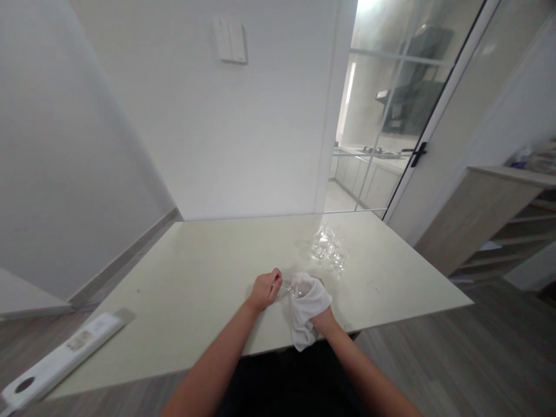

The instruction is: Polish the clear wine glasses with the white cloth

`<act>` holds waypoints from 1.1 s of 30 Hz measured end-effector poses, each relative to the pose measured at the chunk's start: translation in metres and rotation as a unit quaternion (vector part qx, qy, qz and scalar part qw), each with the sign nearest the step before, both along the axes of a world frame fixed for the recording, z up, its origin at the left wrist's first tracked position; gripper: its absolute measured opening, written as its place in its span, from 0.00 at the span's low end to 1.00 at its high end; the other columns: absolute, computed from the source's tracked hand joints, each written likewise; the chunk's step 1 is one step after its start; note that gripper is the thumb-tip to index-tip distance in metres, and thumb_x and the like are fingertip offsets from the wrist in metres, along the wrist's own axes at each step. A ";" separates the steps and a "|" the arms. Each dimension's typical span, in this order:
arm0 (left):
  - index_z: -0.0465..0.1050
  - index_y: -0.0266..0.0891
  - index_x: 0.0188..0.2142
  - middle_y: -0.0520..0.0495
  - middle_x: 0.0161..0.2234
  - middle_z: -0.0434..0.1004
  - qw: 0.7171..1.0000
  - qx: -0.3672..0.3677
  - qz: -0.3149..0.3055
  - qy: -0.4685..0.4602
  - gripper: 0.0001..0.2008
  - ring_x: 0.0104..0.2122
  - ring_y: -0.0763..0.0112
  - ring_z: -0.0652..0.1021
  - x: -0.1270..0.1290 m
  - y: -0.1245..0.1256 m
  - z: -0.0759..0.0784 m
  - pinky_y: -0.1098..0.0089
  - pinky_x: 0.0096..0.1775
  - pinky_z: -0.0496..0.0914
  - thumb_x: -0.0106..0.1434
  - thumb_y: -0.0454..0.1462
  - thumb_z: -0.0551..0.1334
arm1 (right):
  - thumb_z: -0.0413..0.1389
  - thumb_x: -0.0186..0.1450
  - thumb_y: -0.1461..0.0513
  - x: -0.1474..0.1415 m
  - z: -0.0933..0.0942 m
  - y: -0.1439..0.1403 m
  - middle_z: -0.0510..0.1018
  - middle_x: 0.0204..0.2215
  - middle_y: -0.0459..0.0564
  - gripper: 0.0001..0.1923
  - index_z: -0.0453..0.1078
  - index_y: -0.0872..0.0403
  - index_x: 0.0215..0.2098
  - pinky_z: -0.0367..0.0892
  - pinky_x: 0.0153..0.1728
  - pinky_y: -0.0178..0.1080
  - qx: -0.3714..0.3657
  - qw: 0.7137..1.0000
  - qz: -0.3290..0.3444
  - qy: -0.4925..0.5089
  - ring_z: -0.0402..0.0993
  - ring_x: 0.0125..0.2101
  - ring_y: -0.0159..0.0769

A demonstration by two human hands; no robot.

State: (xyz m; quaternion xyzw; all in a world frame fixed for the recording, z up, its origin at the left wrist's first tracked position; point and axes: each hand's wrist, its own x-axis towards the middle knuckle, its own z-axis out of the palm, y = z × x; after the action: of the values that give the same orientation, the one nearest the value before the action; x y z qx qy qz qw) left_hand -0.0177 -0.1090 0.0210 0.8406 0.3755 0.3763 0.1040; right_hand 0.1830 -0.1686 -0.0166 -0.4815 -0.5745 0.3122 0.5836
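My left hand [264, 289] is closed around the stem of a clear glass [290, 288] held just above the pale table [195, 278]. My right hand [320, 315] is mostly wrapped in a white cloth [307, 307] and presses it over the glass's bowl. The cloth's loose end hangs down past the table's near edge. Behind my hands, several more clear glasses [329, 249] stand grouped on the table.
A long white box [65, 353] lies at the table's left front corner, overhanging the edge. A white wall with a light switch [230, 40] stands behind. A glass sliding door [391, 116] opens on a kitchen at right, next to wooden shelves [504, 220].
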 end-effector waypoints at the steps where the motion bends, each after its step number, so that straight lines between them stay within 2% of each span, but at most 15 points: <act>1: 0.63 0.42 0.33 0.52 0.22 0.68 1.000 0.011 -0.005 0.008 0.14 0.22 0.69 0.72 0.001 -0.001 0.000 0.70 0.28 0.63 0.71 0.44 0.45 | 0.67 0.53 0.58 0.000 0.004 -0.002 0.79 0.46 0.57 0.29 0.70 0.54 0.52 0.67 0.56 0.50 0.010 1.000 -0.008 -0.010 0.75 0.46 0.45; 5: 0.63 0.42 0.33 0.51 0.22 0.70 0.998 0.043 -0.028 0.029 0.15 0.22 0.69 0.72 0.000 -0.001 0.000 0.70 0.29 0.64 0.71 0.44 0.45 | 0.58 0.61 0.54 0.006 0.010 -0.004 0.81 0.41 0.56 0.15 0.76 0.53 0.42 0.69 0.52 0.47 0.005 0.998 0.051 -0.023 0.77 0.42 0.44; 7: 0.63 0.42 0.32 0.51 0.22 0.69 0.998 0.055 -0.034 0.026 0.16 0.22 0.69 0.72 -0.001 -0.001 -0.001 0.70 0.29 0.64 0.71 0.45 0.44 | 0.55 0.62 0.51 0.010 0.004 0.000 0.82 0.39 0.55 0.16 0.77 0.50 0.40 0.68 0.53 0.48 -0.013 0.999 0.049 0.010 0.77 0.44 0.45; 11: 0.63 0.42 0.32 0.51 0.22 0.69 0.998 0.053 -0.023 0.006 0.16 0.22 0.69 0.72 -0.001 0.001 -0.003 0.70 0.28 0.63 0.71 0.44 0.44 | 0.57 0.57 0.45 0.014 -0.011 0.007 0.82 0.39 0.56 0.22 0.76 0.49 0.40 0.65 0.57 0.51 -0.043 0.997 -0.005 0.059 0.75 0.48 0.49; 13: 0.63 0.42 0.32 0.51 0.22 0.69 0.999 0.034 -0.013 -0.003 0.16 0.22 0.70 0.71 0.000 0.002 -0.004 0.70 0.28 0.63 0.71 0.44 0.44 | 0.57 0.57 0.44 0.014 -0.012 0.008 0.82 0.40 0.56 0.24 0.76 0.50 0.41 0.64 0.58 0.52 -0.046 0.996 -0.023 0.074 0.75 0.49 0.49; 17: 0.62 0.42 0.33 0.54 0.21 0.64 0.998 -0.029 0.028 -0.058 0.15 0.20 0.72 0.68 -0.002 0.006 -0.007 0.71 0.27 0.60 0.71 0.44 0.43 | 0.58 0.59 0.49 0.012 0.002 0.001 0.82 0.40 0.57 0.20 0.76 0.52 0.43 0.66 0.56 0.51 -0.013 0.996 -0.036 0.086 0.75 0.49 0.48; 21: 0.62 0.42 0.32 0.55 0.20 0.62 0.991 -0.063 0.058 -0.105 0.16 0.20 0.72 0.67 -0.005 0.010 -0.010 0.71 0.26 0.60 0.71 0.44 0.43 | 0.62 0.56 0.54 0.012 0.017 -0.007 0.82 0.41 0.57 0.18 0.76 0.51 0.43 0.67 0.55 0.51 0.015 0.997 0.023 0.068 0.75 0.49 0.49; 24: 0.62 0.42 0.32 0.54 0.21 0.63 0.993 -0.074 0.031 -0.092 0.17 0.21 0.72 0.68 -0.004 0.009 -0.009 0.71 0.27 0.61 0.71 0.45 0.42 | 0.65 0.52 0.53 0.016 0.019 -0.010 0.82 0.41 0.56 0.19 0.77 0.50 0.41 0.68 0.55 0.52 -0.015 0.994 0.085 0.062 0.75 0.50 0.51; 28: 0.63 0.42 0.33 0.54 0.22 0.65 0.997 -0.064 -0.038 -0.028 0.16 0.22 0.71 0.69 -0.001 0.002 -0.004 0.71 0.28 0.62 0.71 0.45 0.44 | 0.64 0.51 0.50 0.022 0.010 -0.009 0.81 0.42 0.56 0.20 0.78 0.49 0.39 0.66 0.57 0.54 -0.039 0.990 0.134 0.030 0.72 0.53 0.53; 33: 0.62 0.42 0.33 0.53 0.21 0.66 0.997 -0.010 -0.075 -0.006 0.12 0.21 0.70 0.70 0.000 -0.002 0.000 0.70 0.28 0.62 0.70 0.43 0.47 | 0.62 0.52 0.50 0.028 -0.011 -0.004 0.82 0.42 0.55 0.16 0.79 0.48 0.34 0.64 0.59 0.52 -0.039 0.994 0.102 0.007 0.71 0.55 0.51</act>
State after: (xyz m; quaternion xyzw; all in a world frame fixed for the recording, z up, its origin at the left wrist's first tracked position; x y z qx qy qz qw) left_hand -0.0178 -0.1114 0.0214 0.8632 0.3144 0.3684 0.1426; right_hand 0.2106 -0.1722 -0.0271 -0.4405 -0.6041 0.3952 0.5336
